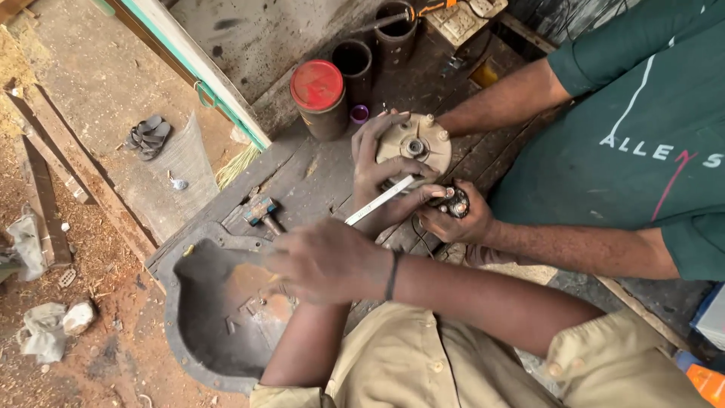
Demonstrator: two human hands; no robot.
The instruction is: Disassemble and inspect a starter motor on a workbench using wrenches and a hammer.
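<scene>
Nearest, our left forearm rises out of the tan shirt and passes under our right wrist; our left hand is hidden there, so we cannot tell its grip.

Next, our right hand: the arm crosses from the right with a black band at the wrist. The back of the hand faces up and the fingers curl downward. We cannot tell whether it is closed on anything.

Beneath both, a dark cast-metal pan lies hollow side up at the bench's near left corner.

Just beyond our knuckles, a white ruler slants up and right, its far end against a co-worker's hand. We cannot tell who grips its near end.

That co-worker's hand clasps a round beige housing, held on edge above the wooden bench. The co-worker's other hand, just beside it, pinches a small black part.

Left of these, a small hammer lies flat on the bench.

Farther back stand a red-lidded can and two dark cylinders.

Farthest left, a pair of sandals lies on the floor.
</scene>
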